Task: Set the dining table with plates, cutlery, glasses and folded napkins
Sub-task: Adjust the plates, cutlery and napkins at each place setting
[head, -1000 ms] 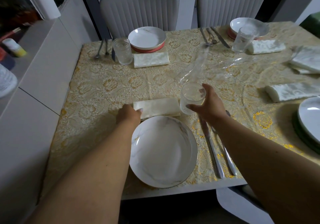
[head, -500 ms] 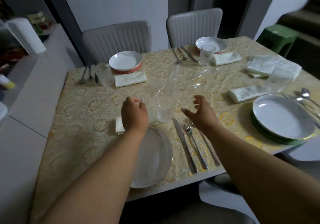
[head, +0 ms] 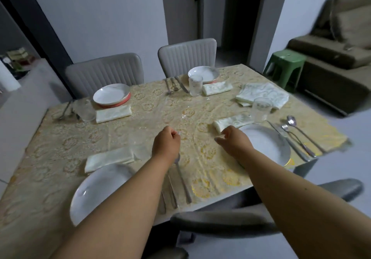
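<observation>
My left hand [head: 166, 144] hovers over the tablecloth with its fingers loosely curled and nothing in it. My right hand [head: 232, 140] hangs relaxed and empty at the left rim of the right-side plate [head: 269, 144], just below a rolled napkin [head: 233, 120]. A glass [head: 261, 110] and cutlery [head: 295, 136] flank that plate. Closer to me lie the near plate [head: 96, 190], a folded napkin [head: 109, 158], a blurred glass [head: 138, 146] and cutlery [head: 180, 180] partly under my left forearm.
Two far settings each have a plate [head: 111, 94] [head: 203, 73], a glass, a napkin and cutlery. Spare napkins [head: 263, 95] lie at the far right. Two grey chairs [head: 104, 72] stand behind the table, another chair [head: 230, 222] in front, a green stool [head: 285, 66] to the right.
My right hand let go of the near glass and moved right to the other plate. My left hand left the near napkin. The view turned right and lifted.
</observation>
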Motion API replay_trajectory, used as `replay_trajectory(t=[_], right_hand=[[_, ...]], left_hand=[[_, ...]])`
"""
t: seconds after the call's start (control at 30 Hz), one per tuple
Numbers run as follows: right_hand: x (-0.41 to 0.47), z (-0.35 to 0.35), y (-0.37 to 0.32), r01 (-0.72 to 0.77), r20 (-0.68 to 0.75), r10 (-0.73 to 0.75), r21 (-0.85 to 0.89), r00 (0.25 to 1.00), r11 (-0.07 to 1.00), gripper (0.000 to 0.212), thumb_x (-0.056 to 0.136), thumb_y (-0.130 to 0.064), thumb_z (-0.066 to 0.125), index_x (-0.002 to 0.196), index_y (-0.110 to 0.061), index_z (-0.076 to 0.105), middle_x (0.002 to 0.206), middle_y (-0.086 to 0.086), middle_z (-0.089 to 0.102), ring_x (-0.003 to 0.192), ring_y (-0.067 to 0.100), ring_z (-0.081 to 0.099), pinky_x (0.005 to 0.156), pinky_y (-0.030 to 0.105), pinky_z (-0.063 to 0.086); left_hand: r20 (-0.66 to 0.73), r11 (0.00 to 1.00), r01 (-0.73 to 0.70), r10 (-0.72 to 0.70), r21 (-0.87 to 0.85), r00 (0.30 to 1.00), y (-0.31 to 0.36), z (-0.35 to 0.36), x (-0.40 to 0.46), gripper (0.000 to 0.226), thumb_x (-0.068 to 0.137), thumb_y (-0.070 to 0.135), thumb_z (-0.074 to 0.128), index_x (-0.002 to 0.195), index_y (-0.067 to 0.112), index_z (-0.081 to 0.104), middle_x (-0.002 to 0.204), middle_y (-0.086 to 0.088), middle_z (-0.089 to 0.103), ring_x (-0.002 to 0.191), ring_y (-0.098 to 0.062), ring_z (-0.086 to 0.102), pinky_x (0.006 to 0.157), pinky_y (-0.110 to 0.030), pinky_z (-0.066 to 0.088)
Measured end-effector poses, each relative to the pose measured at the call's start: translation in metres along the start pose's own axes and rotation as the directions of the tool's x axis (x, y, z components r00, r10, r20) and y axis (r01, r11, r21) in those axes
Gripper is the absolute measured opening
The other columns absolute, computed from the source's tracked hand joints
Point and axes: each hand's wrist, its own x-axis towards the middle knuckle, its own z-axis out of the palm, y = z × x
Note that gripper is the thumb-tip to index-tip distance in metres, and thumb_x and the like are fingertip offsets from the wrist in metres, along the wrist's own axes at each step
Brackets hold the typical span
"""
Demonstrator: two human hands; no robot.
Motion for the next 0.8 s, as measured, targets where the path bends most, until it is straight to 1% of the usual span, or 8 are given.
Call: replay_trajectory(t=[0.1, 0.2, 0.27, 0.33, 0.37, 0.5, 0.63, 0.8], right_hand=[[0.013, -0.034, 0.037, -0.006, 0.031, 0.009, -0.090, 0.999, 0.996, 0.036, 0.090, -0.037, 0.057, 0.115, -0.011, 0.057, 0.116, 0.009, 0.063, 0.108, 0.028, 0.056, 0.078, 0.028, 0.038], [0.023, -0.058, 0.067, -0.013, 0.039, 0.021, -0.176, 0.999, 0.984, 0.034, 0.093, -0.038, 0.052, 0.111, -0.011, 0.060, 0.112, 0.010, 0.064, 0.107, 0.028, 0.058, 0.075, 0.026, 0.035], [0.029, -0.070, 0.083, -0.043, 0.021, 0.048, -0.205, 0.999, 0.978, 0.028, 0.092, -0.042, 0.052, 0.086, -0.015, 0.061, 0.092, 0.010, 0.065, 0.097, 0.029, 0.062, 0.069, 0.027, 0.037], [0.035, -0.079, 0.097, -0.081, 0.000, 0.082, -0.175, 0.997, 0.981, 0.035, 0.090, -0.040, 0.054, 0.063, -0.020, 0.043, 0.070, 0.004, 0.053, 0.082, 0.029, 0.061, 0.061, 0.027, 0.037], [0.038, -0.083, 0.102, -0.095, -0.004, 0.096, -0.145, 0.995, 0.985, 0.036, 0.089, -0.038, 0.055, 0.061, -0.020, 0.040, 0.066, 0.002, 0.050, 0.077, 0.028, 0.058, 0.059, 0.027, 0.036], [0.048, -0.098, 0.115, -0.151, -0.046, 0.147, -0.082, 0.988, 0.985, 0.022, 0.088, -0.030, 0.056, 0.074, -0.012, 0.057, 0.071, 0.006, 0.060, 0.078, 0.028, 0.060, 0.062, 0.028, 0.042], [0.063, -0.105, 0.125, -0.198, -0.054, 0.195, -0.047, 0.979, 0.979, 0.020, 0.087, -0.025, 0.055, 0.083, -0.007, 0.063, 0.080, 0.011, 0.064, 0.080, 0.030, 0.060, 0.064, 0.027, 0.041], [0.083, -0.113, 0.133, -0.216, -0.077, 0.215, -0.002, 0.974, 0.976, 0.019, 0.088, -0.025, 0.054, 0.085, -0.010, 0.065, 0.083, 0.008, 0.062, 0.088, 0.030, 0.060, 0.072, 0.029, 0.046]], left_hand=[[0.031, 0.998, 0.052, -0.052, -0.025, 0.998, 0.029, 0.030, -0.005, 0.016, 0.096, 0.026, 0.053, 0.086, 0.014, 0.053, 0.082, -0.001, 0.056, 0.079, -0.023, 0.053, 0.065, -0.027, 0.035], [0.053, 0.994, 0.105, -0.104, -0.025, 0.993, 0.049, 0.057, -0.005, 0.016, 0.095, 0.026, 0.054, 0.084, 0.015, 0.055, 0.086, -0.005, 0.060, 0.081, -0.024, 0.054, 0.068, -0.027, 0.038], [0.086, 0.989, 0.144, -0.141, -0.030, 0.986, 0.057, 0.071, -0.005, 0.017, 0.095, 0.027, 0.055, 0.081, 0.017, 0.055, 0.092, -0.008, 0.064, 0.084, -0.026, 0.057, 0.070, -0.027, 0.041], [0.124, 0.985, 0.174, -0.169, -0.024, 0.978, 0.064, 0.082, -0.003, 0.020, 0.095, 0.026, 0.056, 0.076, 0.018, 0.053, 0.093, -0.009, 0.065, 0.084, -0.026, 0.057, 0.068, -0.026, 0.040], [0.139, 0.983, 0.181, -0.177, -0.015, 0.974, 0.067, 0.086, -0.002, 0.021, 0.095, 0.025, 0.055, 0.076, 0.018, 0.052, 0.094, -0.010, 0.066, 0.084, -0.027, 0.058, 0.067, -0.025, 0.039], [0.163, 0.982, 0.188, -0.188, 0.016, 0.968, 0.077, 0.099, 0.011, 0.018, 0.095, 0.024, 0.053, 0.078, 0.018, 0.056, 0.096, -0.011, 0.067, 0.079, -0.025, 0.057, 0.066, -0.026, 0.042], [0.175, 0.979, 0.203, -0.204, 0.024, 0.963, 0.083, 0.110, 0.026, 0.016, 0.093, 0.026, 0.056, 0.085, 0.014, 0.061, 0.097, -0.012, 0.067, 0.092, -0.031, 0.062, 0.073, -0.029, 0.046], [0.171, 0.972, 0.230, -0.233, 0.040, 0.957, 0.089, 0.127, 0.042, 0.028, 0.093, 0.029, 0.058, 0.071, 0.014, 0.056, 0.085, -0.012, 0.065, 0.083, -0.031, 0.062, 0.068, -0.027, 0.043]])
